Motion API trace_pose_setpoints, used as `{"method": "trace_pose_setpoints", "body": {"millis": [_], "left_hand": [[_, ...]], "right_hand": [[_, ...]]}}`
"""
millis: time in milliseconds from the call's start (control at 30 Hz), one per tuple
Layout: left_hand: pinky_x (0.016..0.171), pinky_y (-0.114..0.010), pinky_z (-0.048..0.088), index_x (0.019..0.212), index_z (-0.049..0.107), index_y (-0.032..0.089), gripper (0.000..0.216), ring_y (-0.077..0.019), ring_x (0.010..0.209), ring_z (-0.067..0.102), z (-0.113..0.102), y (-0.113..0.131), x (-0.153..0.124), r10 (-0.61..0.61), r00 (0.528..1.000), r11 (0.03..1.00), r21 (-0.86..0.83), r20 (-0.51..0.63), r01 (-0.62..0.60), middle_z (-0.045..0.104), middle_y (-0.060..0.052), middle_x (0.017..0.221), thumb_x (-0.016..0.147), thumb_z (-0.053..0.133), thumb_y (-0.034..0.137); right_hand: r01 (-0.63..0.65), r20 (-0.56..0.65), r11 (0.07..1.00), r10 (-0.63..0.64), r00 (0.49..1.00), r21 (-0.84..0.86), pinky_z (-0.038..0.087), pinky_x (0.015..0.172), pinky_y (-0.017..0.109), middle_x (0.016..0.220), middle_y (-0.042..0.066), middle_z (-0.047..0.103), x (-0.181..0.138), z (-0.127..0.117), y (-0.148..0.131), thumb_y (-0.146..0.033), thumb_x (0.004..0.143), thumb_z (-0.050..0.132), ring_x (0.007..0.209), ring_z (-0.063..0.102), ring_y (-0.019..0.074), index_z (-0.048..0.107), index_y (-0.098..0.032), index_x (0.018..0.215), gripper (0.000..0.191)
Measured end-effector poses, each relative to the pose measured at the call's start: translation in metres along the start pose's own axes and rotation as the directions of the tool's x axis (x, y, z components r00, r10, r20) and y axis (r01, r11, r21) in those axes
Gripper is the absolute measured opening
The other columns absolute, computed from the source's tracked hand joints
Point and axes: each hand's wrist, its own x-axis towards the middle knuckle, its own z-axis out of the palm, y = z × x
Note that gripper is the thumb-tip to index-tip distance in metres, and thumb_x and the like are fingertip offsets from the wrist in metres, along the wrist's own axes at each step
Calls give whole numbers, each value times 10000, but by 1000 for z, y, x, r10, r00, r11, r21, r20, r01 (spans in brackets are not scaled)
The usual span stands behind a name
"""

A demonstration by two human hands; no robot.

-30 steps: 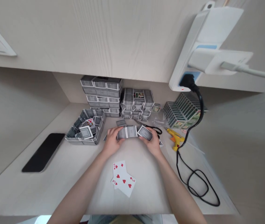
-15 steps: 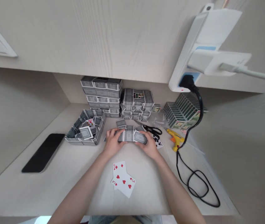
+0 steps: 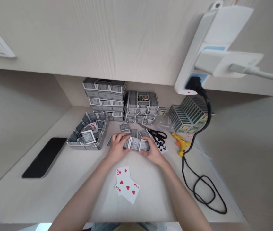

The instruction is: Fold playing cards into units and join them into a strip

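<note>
A strip of joined playing cards (image 3: 135,144), grey patterned backs showing, spans the space between my two hands. My left hand (image 3: 118,147) grips its left end with thumb and fingers. At the opposite end, my right hand (image 3: 153,150) pinches the strip the same way. Just behind it lie several loose face-down cards (image 3: 125,127). Nearer to me, two face-up cards, a five of diamonds (image 3: 123,173) and a three of hearts (image 3: 131,191), overlap on the desk. Black scissors (image 3: 159,134) rest beyond my right hand, partly over face-up black-suit cards (image 3: 162,148).
An open box of cards (image 3: 85,146) sits left, beside a black phone (image 3: 45,158). Stacked card-built boxes (image 3: 107,94) and another card structure (image 3: 142,104) stand behind. A yellow glue gun (image 3: 181,143), a black cable (image 3: 206,102) and a power strip (image 3: 203,41) are on the right.
The card strip has come slightly toward me and now lies straighter, its right-hand card more in line with the rest. Both hands keep their hold, and more loose cards show behind.
</note>
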Motion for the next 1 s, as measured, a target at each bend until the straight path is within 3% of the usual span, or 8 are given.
{"method": "trace_pose_setpoints", "body": {"millis": [467, 1000], "left_hand": [[966, -413, 356, 1171, 476, 241, 616, -248, 1113, 382, -3, 1, 0, 51, 997, 985, -169, 51, -42, 439, -64, 1132, 624, 710, 401], [981, -347, 365, 1095, 502, 235, 572, -221, 1131, 423, -6, 0, -1, 19, 976, 959, -281, 218, 44, 420, -47, 1146, 586, 741, 343]], "right_hand": [[16, 76, 1000, -17, 997, 21, 386, 875, 365, 1071, 72, 512, 0, -6, -8, -157, 616, 645, 998, 501, 229, 472, -200, 1110, 526], [45, 162, 997, -54, 985, 61, 368, 895, 371, 1051, 74, 508, -1, -12, -3, -269, 656, 675, 1001, 493, 240, 490, -205, 1135, 518]]}}
